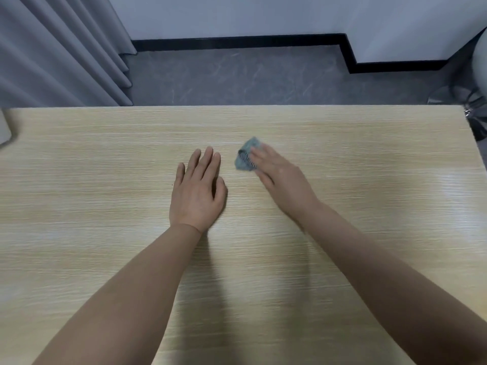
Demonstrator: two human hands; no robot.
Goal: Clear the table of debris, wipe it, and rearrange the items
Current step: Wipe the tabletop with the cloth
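Cloth (246, 156) sits mid-desk (369, 159), pinned flat under the right hand (283, 180), fingers straight and pressing rather than clutching, while the left hand (197, 191) lies open and empty just beside it, so the right looks set to do the wiping.

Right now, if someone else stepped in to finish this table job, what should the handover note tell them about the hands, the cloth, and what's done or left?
Left hand: flat, fingers straight, resting on the light wood-grain table, holding nothing.
Right hand: fingers fairly straight, pressing the small blue-grey cloth onto the table near the middle; the hand looks motion-blurred.
Done: no debris visible on the surface shown.
Left: finish wiping, then rearrange the items. A pale object at the left edge is mostly cut off.
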